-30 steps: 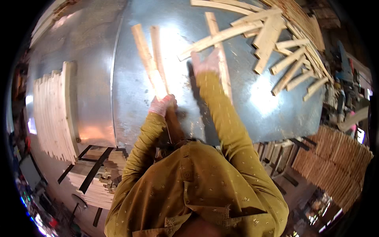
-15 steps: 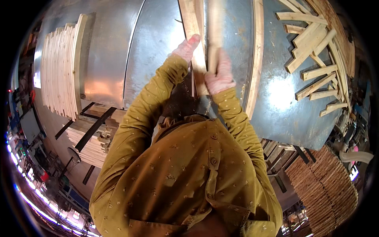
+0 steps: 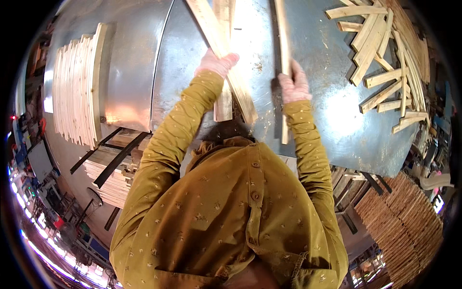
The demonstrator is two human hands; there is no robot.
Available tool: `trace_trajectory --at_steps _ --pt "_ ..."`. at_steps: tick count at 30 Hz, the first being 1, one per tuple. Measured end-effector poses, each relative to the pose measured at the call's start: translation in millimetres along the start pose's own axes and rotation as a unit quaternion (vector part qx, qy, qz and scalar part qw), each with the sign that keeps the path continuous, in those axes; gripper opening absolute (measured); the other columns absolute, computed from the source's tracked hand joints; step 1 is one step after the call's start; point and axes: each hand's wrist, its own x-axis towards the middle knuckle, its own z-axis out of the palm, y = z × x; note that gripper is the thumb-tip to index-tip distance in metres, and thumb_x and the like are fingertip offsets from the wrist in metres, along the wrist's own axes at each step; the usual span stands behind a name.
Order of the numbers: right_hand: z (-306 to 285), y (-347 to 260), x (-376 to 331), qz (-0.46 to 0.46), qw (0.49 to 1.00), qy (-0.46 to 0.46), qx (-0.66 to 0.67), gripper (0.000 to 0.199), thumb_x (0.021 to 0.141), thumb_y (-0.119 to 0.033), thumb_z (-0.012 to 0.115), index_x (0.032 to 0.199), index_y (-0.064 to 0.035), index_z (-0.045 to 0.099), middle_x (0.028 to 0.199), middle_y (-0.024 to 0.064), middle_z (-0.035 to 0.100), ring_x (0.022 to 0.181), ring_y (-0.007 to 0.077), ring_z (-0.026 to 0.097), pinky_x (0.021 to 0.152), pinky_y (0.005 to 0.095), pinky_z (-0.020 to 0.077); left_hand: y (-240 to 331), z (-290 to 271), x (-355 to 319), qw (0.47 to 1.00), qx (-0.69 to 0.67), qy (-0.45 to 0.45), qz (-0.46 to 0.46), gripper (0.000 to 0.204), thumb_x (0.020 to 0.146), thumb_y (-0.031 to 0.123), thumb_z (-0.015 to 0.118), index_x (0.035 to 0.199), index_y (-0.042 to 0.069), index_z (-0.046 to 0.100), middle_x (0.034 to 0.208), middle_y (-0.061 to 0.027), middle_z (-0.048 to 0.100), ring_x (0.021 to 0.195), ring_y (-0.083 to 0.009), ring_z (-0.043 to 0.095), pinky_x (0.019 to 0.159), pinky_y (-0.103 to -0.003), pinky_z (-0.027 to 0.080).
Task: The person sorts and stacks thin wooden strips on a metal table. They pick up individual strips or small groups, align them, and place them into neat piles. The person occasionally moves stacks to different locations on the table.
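Observation:
My left hand is closed around a pale wooden strip that slants across the metal tabletop toward me. Beneath it, more wood shows as an upright strip, crossed by the slanting one. To the right, my right hand has its fingers and thumb on the edge of a long narrow wooden strip, gripping it near its middle. This strip runs away from me, its near end close to the table's front edge. The fingertips of my left hand are partly hidden behind the wood.
A neat row of pale strips lies on the metal table at left. Loose wooden pieces are heaped at the far right. Below the table stand stacked strips at left and a large wood stack at right.
My right hand has moved right, away from the left hand, and is now on a strip there. The strip in my left hand has swung so its far end points further left.

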Motion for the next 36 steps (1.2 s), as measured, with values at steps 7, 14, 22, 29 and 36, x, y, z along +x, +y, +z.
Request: trace_trajectory --at_steps 7,14,22,29,36 --pt "71 29 -5 0.071 0.961 -0.216 0.159 0.071 0.086 -0.021 0.072 0.143 0.0047 0.038 0.13 0.022 0.057 0.118 0.0289 0.058 0.104 0.0327 0.0457 -19 6 -31 0.971 -0.207 -0.12 -0.015 0.081 0.091 0.031 0.067 0.153 0.002 0.022 0.148 -0.0217 0.04 0.128 -0.0287 0.05 0.108 -0.039 0.041" --pt "52 16 -18 0.254 0.695 -0.319 0.592 0.062 0.082 -0.023 0.079 0.132 0.0012 0.052 0.118 0.0154 0.065 0.104 0.0272 0.065 0.093 0.0383 0.0549 -2 10 -52 0.968 -0.19 -0.162 -0.025 0.093 0.081 0.013 0.079 0.151 -0.006 0.02 0.142 -0.0233 0.047 0.13 -0.0291 0.048 0.106 -0.035 0.042" --pt "41 19 -16 0.222 0.607 -0.393 0.654 0.064 0.078 -0.032 0.083 0.127 -0.0043 0.05 0.097 0.0048 0.062 0.083 0.0184 0.062 0.076 0.0327 0.0557 -5 -16 -33 0.952 -0.283 -0.112 -0.042 0.052 0.088 0.017 0.071 0.132 0.001 0.049 0.083 -0.0059 0.063 0.061 -0.013 0.062 0.049 -0.028 0.055" --pt "15 27 -7 0.19 0.794 -0.356 0.455 0.057 0.082 -0.036 0.08 0.119 0.0018 0.057 0.095 0.0125 0.068 0.085 0.0236 0.066 0.076 0.036 0.0574 -6 -67 -32 0.906 0.393 0.151 0.043 0.057 0.088 0.022 0.064 0.141 0.013 0.046 0.129 -0.0216 0.058 0.119 -0.0382 0.057 0.101 -0.044 0.046" --pt "25 58 4 0.161 0.892 -0.276 0.319 0.055 0.088 -0.029 0.075 0.13 0.0004 0.053 0.114 0.0095 0.065 0.102 0.0196 0.062 0.087 0.0312 0.0523 -12 -46 -45 0.88 0.451 0.15 0.005 0.061 0.085 0.023 0.067 0.141 0.018 0.045 0.132 -0.0183 0.054 0.117 -0.038 0.057 0.099 -0.044 0.048"
